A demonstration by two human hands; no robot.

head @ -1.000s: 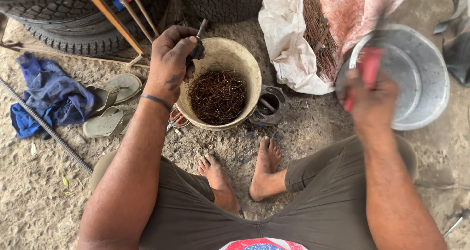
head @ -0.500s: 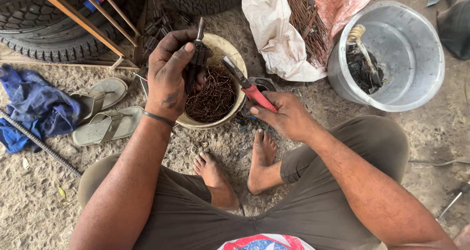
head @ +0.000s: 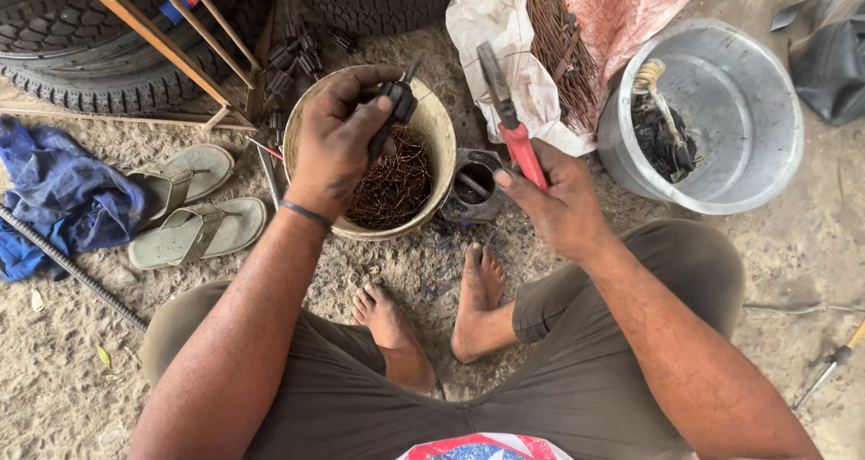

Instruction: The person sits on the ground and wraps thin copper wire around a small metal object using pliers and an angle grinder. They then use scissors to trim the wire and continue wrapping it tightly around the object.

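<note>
2 bare feet point(head: 432, 311) on sandy ground, nearest the viewer. Right hand point(head: 560, 203), fingers clenched on red-handled pliers point(head: 509, 118), jaws pointing away; left hand point(head: 338, 145), fingers grasping a small black part point(head: 394, 109) over a cream bowl point(head: 437, 122) of rusty wire scraps. Beyond: 1 grey bucket point(head: 766, 163), 1 white sack point(head: 491, 27), tyres point(head: 81, 36).

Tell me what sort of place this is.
Probably an informal outdoor repair or scrap yard: tyres beside bare sandy ground, a bowl of rusty wire, and red-handled pliers in the right hand.
</note>
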